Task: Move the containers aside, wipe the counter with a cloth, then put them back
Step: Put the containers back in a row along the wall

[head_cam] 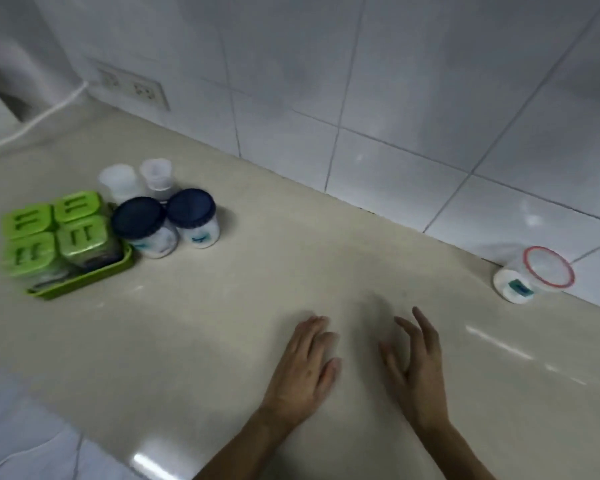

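Note:
On the beige counter (257,289) at the left stands a green tray (94,275) holding several green-lidded jars (54,233). Right of it are two white jars with dark blue lids (137,220) (192,209), and behind them two translucent white cups (118,180) (156,174). At the far right, against the wall, a white jar with a red-rimmed clear lid (534,275) lies tilted. My left hand (302,368) and my right hand (418,368) hover over the counter near the front middle, fingers apart, holding nothing. No cloth is in view.
A white tiled wall (361,98) runs along the counter's back, with a double socket (136,88) at the upper left. A white cable (32,123) trails from it over the counter's left end. The counter's front edge (94,434) cuts across the lower left.

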